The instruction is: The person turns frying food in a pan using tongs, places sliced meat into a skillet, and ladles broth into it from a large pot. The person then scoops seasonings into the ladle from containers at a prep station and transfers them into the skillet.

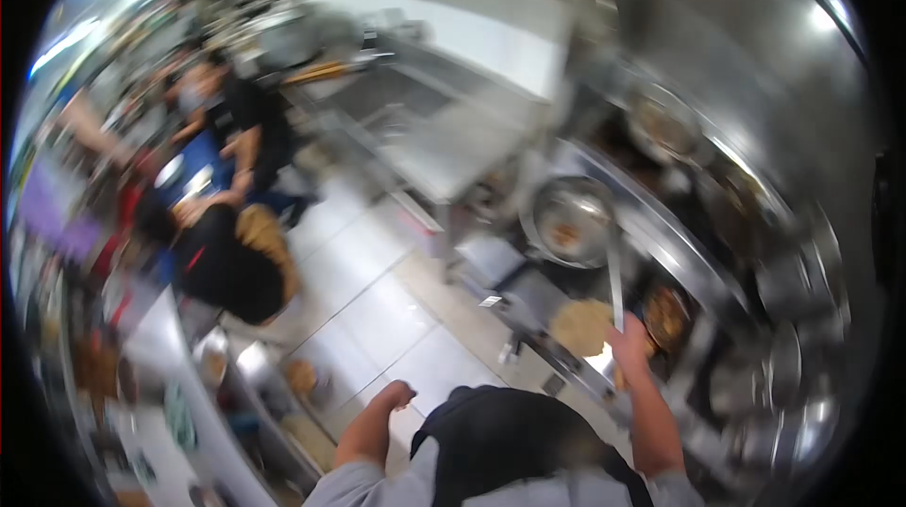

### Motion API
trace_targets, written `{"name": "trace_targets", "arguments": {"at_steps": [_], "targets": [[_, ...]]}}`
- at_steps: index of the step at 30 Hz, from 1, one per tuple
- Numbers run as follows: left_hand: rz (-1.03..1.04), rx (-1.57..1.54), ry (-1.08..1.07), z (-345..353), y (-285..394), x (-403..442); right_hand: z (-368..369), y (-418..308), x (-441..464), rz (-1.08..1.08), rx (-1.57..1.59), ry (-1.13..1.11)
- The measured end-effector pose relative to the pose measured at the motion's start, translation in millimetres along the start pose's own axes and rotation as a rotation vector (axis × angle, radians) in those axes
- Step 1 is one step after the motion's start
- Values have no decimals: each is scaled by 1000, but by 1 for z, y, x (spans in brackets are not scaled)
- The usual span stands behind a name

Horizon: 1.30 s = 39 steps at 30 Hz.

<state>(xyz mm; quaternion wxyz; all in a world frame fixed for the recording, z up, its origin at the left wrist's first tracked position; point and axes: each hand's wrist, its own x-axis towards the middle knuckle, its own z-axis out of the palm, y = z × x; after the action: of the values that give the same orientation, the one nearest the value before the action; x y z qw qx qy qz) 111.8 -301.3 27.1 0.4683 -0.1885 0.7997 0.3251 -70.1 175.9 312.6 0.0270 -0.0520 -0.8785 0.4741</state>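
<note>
My right hand (630, 342) is closed around the lower end of a long, pale metal handle. This handle runs up to the right side of a round metal pan (593, 200), which sits over the stove with a little brownish food (565, 235) in it. Below the pan lies a flat, round tan thing (579, 326), close to my right hand; its kind is unclear. Just right of that hand is a dark pan with reddish-brown contents (664, 316). My left hand (398, 395) hangs over the floor with its fingers curled in, and whatever they may hold is hidden.
A steel counter (453, 153) stands ahead, beyond the stove. More pans (663, 122) line the stove's back ledge, with metal bowls (788, 365) at the right. On the left, several people (236, 252) are near a shelf unit (179, 356). White tiles (354, 337) cover the floor. Blur softens much.
</note>
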Motion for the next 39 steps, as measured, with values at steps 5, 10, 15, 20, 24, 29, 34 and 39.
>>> {"name": "trace_targets", "arguments": {"at_steps": [5, 10, 15, 20, 24, 29, 34, 39], "targets": [[-114, -165, 114, 9, -45, -34, 26, 67, 35, 1, -228, -56], [-131, -534, 308, 64, -69, -81, 27, 9, 12, 279, 329, -153], [-161, -532, 372, 194, -79, -137, 27, 0, 12, 322, 583, -214], [-350, -531, 332, 292, -97, -220, 42, 10, 20, 328, 693, -259], [-442, -626, 717, 277, -132, -286, 59, 20, 21, 320, 647, -256], [-412, -756, 1070, 209, -119, -338, 74, 13, 18, 330, 740, -241], [-253, -559, 1239, 147, -134, -332, 78, -1, 1, 319, 706, -184], [-167, -272, 1471, 40, -224, -337, 93, -10, -15, 250, 599, -94]]}}
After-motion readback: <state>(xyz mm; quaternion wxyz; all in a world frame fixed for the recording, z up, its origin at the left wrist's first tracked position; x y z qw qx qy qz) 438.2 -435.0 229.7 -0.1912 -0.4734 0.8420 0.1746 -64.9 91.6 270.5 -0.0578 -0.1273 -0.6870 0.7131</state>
